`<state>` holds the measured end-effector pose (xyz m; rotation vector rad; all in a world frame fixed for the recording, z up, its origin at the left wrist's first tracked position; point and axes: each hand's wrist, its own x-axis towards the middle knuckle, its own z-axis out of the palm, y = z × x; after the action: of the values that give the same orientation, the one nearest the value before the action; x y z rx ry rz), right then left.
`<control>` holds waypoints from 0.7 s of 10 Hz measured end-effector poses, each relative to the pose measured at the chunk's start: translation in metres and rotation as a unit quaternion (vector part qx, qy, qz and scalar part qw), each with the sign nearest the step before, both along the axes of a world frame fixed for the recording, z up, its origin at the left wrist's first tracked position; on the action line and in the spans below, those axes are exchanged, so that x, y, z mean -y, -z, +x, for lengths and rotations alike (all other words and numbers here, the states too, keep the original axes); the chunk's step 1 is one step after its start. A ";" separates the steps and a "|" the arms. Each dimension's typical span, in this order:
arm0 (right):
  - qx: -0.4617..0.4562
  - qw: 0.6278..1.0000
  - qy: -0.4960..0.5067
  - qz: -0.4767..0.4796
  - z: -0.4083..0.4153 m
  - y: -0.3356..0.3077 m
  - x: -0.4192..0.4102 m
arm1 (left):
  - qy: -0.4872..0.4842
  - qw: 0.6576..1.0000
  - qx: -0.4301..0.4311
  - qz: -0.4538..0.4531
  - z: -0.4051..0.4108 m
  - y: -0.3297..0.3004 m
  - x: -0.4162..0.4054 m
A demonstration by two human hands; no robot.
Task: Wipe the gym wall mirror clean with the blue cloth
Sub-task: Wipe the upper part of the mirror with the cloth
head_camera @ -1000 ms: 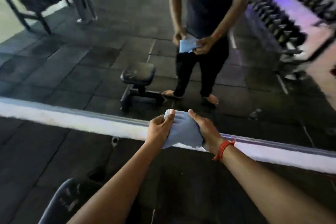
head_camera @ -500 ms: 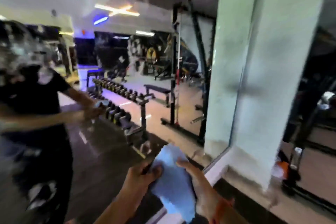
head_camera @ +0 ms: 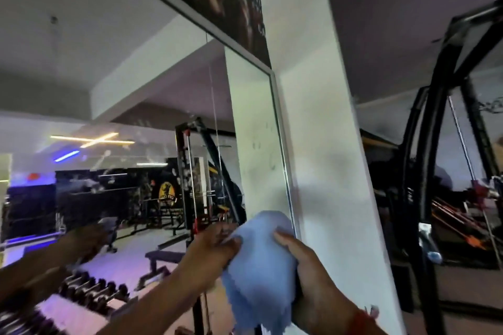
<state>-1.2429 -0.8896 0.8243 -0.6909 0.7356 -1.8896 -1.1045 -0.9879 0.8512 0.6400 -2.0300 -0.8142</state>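
While I face the wall mirror [head_camera: 136, 90], which fills the left and centre of the frame, my left hand [head_camera: 215, 253] and right hand [head_camera: 313, 275] both grip the blue cloth [head_camera: 261, 266] low in the centre, fingers curled into its folds. It hangs bunched between them, just beside the mirror's silver right edge. Smudges and handprints mark the glass at mid left. A white pillar [head_camera: 326, 144] stands right of the frame.

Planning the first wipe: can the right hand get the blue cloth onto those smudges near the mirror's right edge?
Probably yes. The right hand holds the blue cloth just below the smudges, with nothing between them.
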 end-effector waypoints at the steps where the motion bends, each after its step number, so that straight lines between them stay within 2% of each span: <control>1: 0.029 0.999 0.005 -0.045 -0.051 -0.047 0.039 | -0.041 0.998 -0.033 -0.037 -0.072 -0.050 0.040; 3: 0.000 0.989 0.010 -0.150 -0.179 -0.086 0.127 | -0.100 0.982 -0.042 -0.153 -0.197 -0.110 0.133; 4: 0.037 0.986 0.001 -0.162 -0.246 -0.110 0.177 | -0.118 0.974 -0.012 -0.194 -0.261 -0.134 0.168; 5: -0.004 0.985 0.021 -0.170 -0.306 -0.139 0.223 | -0.173 0.951 0.042 -0.254 -0.314 -0.158 0.201; 6: -0.056 0.982 0.069 -0.166 -0.372 -0.174 0.295 | -0.229 0.914 0.089 -0.322 -0.356 -0.189 0.245; 7: -0.110 0.973 0.132 -0.153 -0.417 -0.194 0.351 | -0.295 0.866 0.176 -0.362 -0.380 -0.218 0.294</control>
<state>-1.6601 -1.2410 1.0181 -1.0537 0.7080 -2.2217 -1.4850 -1.2822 1.0696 0.9225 -2.0588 0.4537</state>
